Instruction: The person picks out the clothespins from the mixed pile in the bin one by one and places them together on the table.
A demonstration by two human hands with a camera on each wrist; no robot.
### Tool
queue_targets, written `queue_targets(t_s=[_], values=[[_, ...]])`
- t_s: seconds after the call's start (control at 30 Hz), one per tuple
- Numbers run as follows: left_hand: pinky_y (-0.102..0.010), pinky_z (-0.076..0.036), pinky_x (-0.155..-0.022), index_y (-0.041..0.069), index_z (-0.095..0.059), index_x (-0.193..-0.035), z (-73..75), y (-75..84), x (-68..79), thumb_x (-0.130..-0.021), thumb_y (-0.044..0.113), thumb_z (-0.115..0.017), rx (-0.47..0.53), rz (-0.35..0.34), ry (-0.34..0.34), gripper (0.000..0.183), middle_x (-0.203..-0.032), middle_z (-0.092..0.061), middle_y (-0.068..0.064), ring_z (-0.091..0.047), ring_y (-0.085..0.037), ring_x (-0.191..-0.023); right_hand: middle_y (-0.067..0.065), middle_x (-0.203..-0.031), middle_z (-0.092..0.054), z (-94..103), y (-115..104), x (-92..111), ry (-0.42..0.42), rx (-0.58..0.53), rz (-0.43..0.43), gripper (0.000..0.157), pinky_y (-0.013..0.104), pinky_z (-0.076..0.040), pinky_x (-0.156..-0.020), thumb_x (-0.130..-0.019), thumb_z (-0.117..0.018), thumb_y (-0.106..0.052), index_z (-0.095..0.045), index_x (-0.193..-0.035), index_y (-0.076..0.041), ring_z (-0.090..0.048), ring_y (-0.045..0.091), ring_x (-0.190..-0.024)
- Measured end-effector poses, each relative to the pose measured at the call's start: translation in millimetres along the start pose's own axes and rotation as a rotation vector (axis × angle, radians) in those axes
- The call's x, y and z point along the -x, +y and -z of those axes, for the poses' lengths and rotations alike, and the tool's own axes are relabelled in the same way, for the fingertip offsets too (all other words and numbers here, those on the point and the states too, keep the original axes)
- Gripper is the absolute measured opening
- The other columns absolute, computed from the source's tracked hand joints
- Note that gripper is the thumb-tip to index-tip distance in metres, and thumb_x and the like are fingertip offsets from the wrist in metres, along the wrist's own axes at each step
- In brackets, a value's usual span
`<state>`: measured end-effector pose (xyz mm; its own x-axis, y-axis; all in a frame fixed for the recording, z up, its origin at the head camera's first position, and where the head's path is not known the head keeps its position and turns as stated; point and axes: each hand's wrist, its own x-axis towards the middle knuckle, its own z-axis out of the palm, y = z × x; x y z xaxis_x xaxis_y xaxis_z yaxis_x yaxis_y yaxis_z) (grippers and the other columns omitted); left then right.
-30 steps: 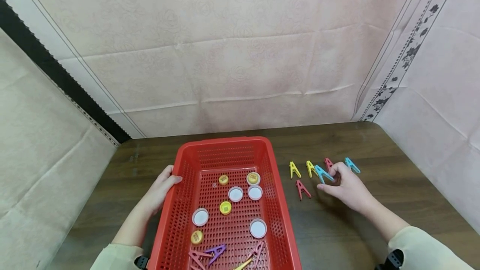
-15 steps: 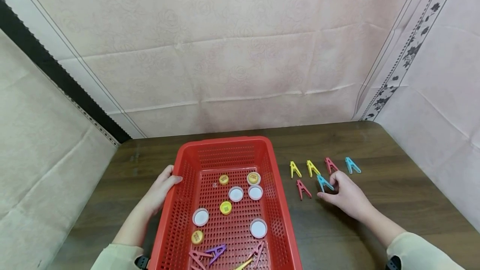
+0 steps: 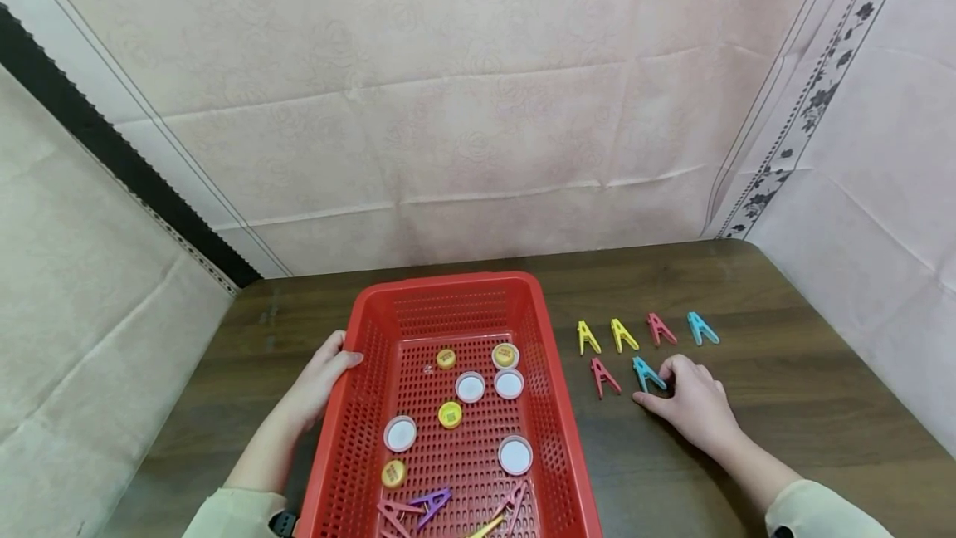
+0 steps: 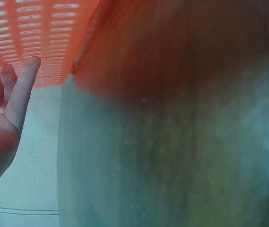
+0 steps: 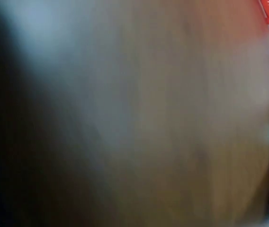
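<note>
In the head view my left hand (image 3: 323, 376) grips the left rim of a red perforated plastic basket (image 3: 558, 405), thumb over the edge. The left wrist view shows its fingers (image 4: 22, 92) against the basket's outer side. My right hand (image 3: 695, 405) is at a blue clothespin (image 3: 648, 374) on the tabletop, its thumb and index finger pinching the legs. Left of that lies a red clothespin (image 3: 604, 377). A row behind holds a yellow clothespin (image 3: 587, 338), another yellow clothespin (image 3: 623, 335), a red clothespin (image 3: 660, 329) and a blue clothespin (image 3: 702, 328).
Inside the basket are several white round caps (image 3: 470, 387) and yellow round caps (image 3: 450, 414). A purple clothespin (image 3: 431, 507), pink clothespins (image 3: 396, 513) and a yellow one lie at its near end. Pale cloth (image 3: 478, 123) hangs behind the wooden table (image 3: 642, 471).
My right hand has moved slightly towards me with the blue clothespin, from beside the back row down to the right of the front red clothespin. My left hand and the basket have stayed put.
</note>
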<state>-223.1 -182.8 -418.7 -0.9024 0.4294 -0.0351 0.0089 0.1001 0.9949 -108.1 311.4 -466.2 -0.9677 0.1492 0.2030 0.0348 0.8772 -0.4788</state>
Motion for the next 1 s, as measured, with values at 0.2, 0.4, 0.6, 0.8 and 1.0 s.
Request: queue_targets(t_s=[0.2,0.4,0.6,0.8,1.0], values=[[-0.051,-0.056,-0.062,-0.005,-0.032,-0.112,0.0,-0.2,0.2,-0.096,0.01,-0.042,0.002,0.0,0.007,0.024,-0.094,-0.055,-0.028,-0.067,-0.034,-0.074,-0.001,-0.08,-0.052,-2.0,-1.5,3.9,0.012,0.008,-0.056,0.046,0.038,-0.029,-0.063,-0.071,-0.077,-0.045,-0.051,-0.087,-0.011,-0.044,0.023,-0.078],[-0.05,-0.056,-0.063,-0.006,-0.031,-0.113,-0.2,0.0,0.0,-0.096,0.011,-0.042,0.001,-0.003,-0.004,0.026,-0.095,-0.054,-0.029,-0.067,-0.034,-0.076,-0.001,-0.08,-0.051,-2.2,-1.9,5.0,0.003,0.011,-0.072,0.046,0.035,-0.027,-0.062,-0.072,-0.076,-0.046,-0.05,-0.087,-0.012,-0.044,0.022,-0.076],[-0.05,-0.056,-0.063,-0.006,-0.03,-0.114,-0.4,0.3,0.1,-0.096,0.011,-0.042,0.01,-0.001,-0.006,0.027,-0.096,-0.054,-0.029,-0.067,-0.034,-0.076,-0.002,-0.08,-0.05,-2.3,-2.1,4.4,-0.005,0.019,-0.072,0.048,0.035,-0.027,-0.062,-0.071,-0.076,-0.049,-0.05,-0.088,-0.012,-0.043,0.021,-0.075],[-0.05,-0.056,-0.063,-0.006,-0.03,-0.114,-0.4,0.4,0.0,-0.096,0.01,-0.041,0.016,0.0,-0.009,0.027,-0.096,-0.054,-0.029,-0.067,-0.034,-0.076,-0.002,-0.08,-0.051,-3.5,-1.4,4.2,-0.01,0.03,-0.07,0.051,0.037,-0.028,-0.061,-0.071,-0.075,-0.052,-0.054,-0.09,-0.01,-0.044,0.021,-0.075],[-0.05,-0.056,-0.064,-0.007,-0.03,-0.113,-0.5,0.0,-0.2,-0.096,0.01,-0.041,0.016,0.002,-0.006,0.027,-0.097,-0.053,-0.03,-0.066,-0.034,-0.076,-0.002,-0.079,-0.052,-3.7,-1.5,4.0,-0.003,0.032,-0.066,0.048,0.037,-0.03,-0.061,-0.072,-0.074,-0.05,-0.056,-0.089,-0.01,-0.045,0.021,-0.074]])
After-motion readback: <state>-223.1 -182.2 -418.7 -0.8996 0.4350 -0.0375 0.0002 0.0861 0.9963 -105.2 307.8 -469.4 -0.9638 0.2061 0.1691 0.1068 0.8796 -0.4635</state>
